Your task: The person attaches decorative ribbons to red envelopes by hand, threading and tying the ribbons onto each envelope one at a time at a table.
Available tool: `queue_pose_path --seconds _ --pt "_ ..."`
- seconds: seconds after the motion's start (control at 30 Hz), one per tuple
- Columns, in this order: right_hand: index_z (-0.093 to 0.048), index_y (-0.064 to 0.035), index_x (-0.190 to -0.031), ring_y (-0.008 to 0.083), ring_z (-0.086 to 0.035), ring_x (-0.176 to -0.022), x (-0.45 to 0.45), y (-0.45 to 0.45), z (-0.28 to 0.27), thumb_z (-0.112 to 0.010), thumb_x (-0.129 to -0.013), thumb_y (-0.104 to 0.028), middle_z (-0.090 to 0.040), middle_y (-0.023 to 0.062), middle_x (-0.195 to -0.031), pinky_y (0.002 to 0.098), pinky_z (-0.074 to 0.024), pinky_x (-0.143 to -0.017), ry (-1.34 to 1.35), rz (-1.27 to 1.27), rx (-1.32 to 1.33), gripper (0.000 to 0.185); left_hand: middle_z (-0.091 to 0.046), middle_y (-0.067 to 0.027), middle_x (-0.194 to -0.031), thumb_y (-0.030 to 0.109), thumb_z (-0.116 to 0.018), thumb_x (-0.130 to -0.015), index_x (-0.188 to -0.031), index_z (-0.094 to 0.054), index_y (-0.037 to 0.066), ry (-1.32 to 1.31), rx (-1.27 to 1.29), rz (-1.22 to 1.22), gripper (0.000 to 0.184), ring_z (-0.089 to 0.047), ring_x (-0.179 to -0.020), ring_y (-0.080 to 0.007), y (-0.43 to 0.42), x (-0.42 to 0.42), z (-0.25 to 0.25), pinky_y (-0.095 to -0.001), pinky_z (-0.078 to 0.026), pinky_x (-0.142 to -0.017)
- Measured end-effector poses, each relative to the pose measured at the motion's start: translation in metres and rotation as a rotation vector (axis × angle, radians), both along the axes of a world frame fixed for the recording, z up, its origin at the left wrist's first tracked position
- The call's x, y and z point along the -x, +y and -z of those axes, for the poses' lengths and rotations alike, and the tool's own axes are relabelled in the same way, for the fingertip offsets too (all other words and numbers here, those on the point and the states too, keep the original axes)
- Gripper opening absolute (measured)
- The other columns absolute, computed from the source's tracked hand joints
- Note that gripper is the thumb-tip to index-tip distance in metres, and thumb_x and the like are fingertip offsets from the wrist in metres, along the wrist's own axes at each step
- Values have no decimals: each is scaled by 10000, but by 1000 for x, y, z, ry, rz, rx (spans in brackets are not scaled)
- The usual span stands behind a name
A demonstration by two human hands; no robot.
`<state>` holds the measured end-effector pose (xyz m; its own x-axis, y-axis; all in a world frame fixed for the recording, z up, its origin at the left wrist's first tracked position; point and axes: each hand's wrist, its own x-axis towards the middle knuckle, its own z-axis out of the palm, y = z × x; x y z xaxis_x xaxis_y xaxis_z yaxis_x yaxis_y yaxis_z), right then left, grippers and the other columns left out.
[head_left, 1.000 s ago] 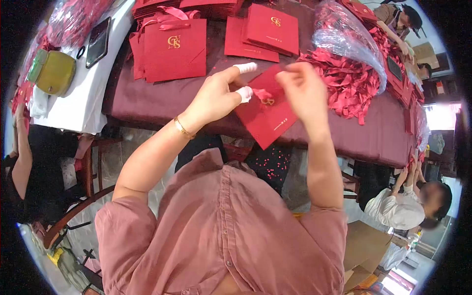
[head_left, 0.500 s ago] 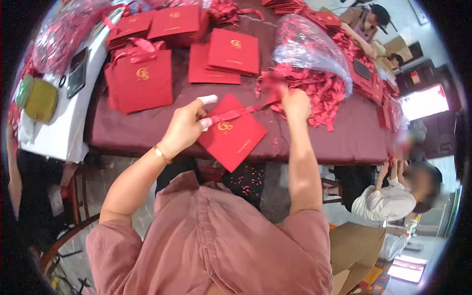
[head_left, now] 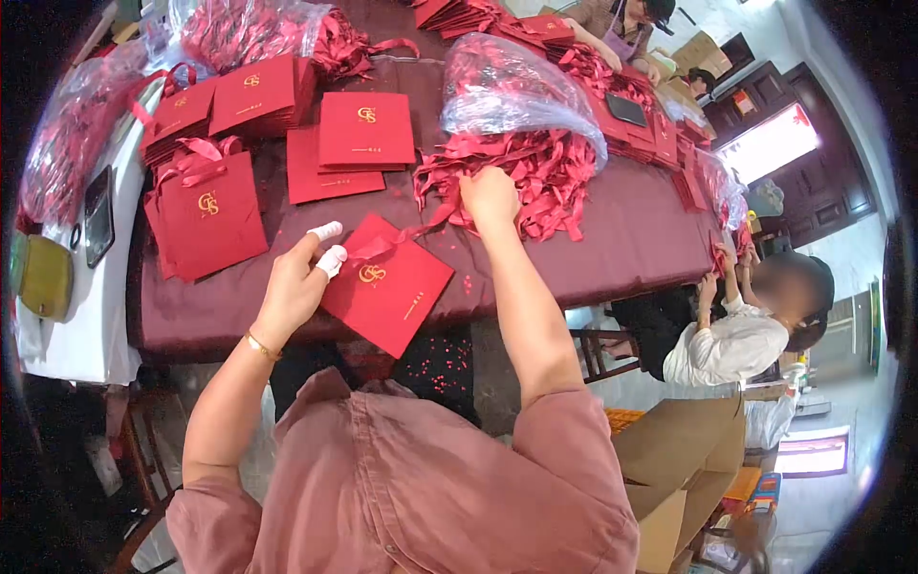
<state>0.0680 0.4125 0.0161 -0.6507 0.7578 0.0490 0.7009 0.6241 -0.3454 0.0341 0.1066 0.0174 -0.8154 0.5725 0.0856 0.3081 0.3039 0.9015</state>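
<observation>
A flat red paper bag (head_left: pixel 387 304) with gold lettering lies turned on its corner at the table's front edge. A red ribbon (head_left: pixel 382 245) runs from its upper part toward the ribbon pile. My left hand (head_left: pixel 295 289) is at the bag's left corner, with white covers on thumb and index finger. Those two fingertips are apart, and I see nothing between them. My right hand (head_left: pixel 492 199) reaches into the heap of loose red ribbons (head_left: pixel 555 196), fingers bent down and closed on ribbon. Its fingertips are partly hidden.
Stacked red bags (head_left: pixel 366 129) and bags with ribbon handles (head_left: pixel 212 215) lie beyond my left hand. A clear plastic sack (head_left: pixel 516 86) spills the ribbons. A phone (head_left: pixel 99 218) rests on a white surface at left. A person in white (head_left: pixel 732 335) works at right.
The view has shifted, so the table things appear further left. My left thumb and index finger have parted from the ribbon on the bag. My right hand is now lower in the ribbon heap.
</observation>
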Motion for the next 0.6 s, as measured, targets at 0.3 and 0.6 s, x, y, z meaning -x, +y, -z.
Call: queue_pose_path --seconds 0.3,0.6 --pt "-700 8 -941 393 -671 -944 1 -6 -4 -654 -835 -380 -686 243 -981 493 -536 -810 32 34 -30 405 -632 -157 -742 165 -631 -917 -1242 -594 31 60 16 38 354 -598 -642 -192 0 3 2 -328 -479 -641" --pt "-679 -26 -864 368 -677 -847 -10 -6 1 -658 -796 -275 -692 205 -887 453 -532 -755 327 -74 105 259 -674 -194 -813 183 -691 -864 -1257 -574 21 97 101 39 441 -683 -752 -278 25 19 -5 -364 -517 -692"
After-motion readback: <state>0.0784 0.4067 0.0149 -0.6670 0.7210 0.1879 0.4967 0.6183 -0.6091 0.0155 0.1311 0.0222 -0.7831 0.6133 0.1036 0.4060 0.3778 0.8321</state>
